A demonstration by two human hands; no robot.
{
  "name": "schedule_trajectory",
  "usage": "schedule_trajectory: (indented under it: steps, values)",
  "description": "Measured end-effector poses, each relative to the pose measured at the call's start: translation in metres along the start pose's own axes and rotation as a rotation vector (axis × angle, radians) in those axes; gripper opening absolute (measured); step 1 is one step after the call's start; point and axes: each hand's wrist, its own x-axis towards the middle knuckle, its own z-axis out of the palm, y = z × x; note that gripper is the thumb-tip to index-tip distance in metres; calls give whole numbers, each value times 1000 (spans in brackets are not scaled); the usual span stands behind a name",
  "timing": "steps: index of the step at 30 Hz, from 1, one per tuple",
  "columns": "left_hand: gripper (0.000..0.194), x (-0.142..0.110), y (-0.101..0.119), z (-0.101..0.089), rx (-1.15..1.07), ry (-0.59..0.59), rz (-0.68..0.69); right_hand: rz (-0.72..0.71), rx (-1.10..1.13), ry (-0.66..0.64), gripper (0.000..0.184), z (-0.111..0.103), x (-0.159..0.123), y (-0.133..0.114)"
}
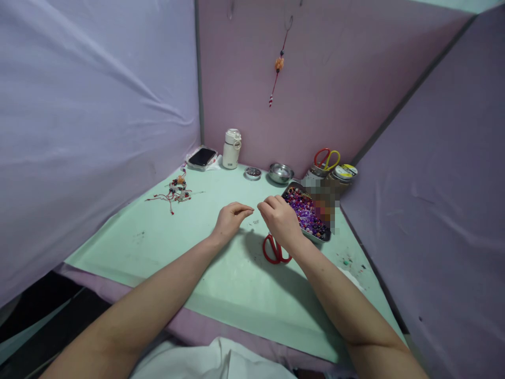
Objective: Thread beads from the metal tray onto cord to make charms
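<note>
Over the middle of the pale green table, my left hand is closed in a pinch, thumb against fingertips. Anything between them is too small to make out. My right hand faces it with a small gap between, its fingers also pinched together; what they hold, if anything, is hidden. Below my right hand lie red-handled scissors, partly covered by the wrist. Just right of that hand sits a tray filled with purple, red and dark beads.
Beaded red-cord pieces lie at the left. Along the back stand a phone, a white bottle, a small round container, a metal bowl and jars, one with scissors. A beaded cord hangs on the pink wall.
</note>
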Motion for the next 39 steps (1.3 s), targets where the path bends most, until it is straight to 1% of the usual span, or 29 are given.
schedule_trajectory:
  steps: [15,21,27,30,34,39]
  values:
    - [14,1,-3,0,6,10,14,-13,-14,-17,19,2,-1,2]
    - [14,2,-6,-1,59,-17,27,-22,-5,-34,18,1,-1,2]
    - [16,1,-5,-1,106,-47,71,-24,-27,-78,15,2,0,2]
    - [16,1,-4,0,64,-58,35,-21,-14,-87,14,3,0,2]
    - [20,1,-3,2,-9,-111,-42,17,61,-95,13,3,-1,3]
    - [18,-1,3,2,-46,-160,-59,68,144,-122,12,4,0,4]
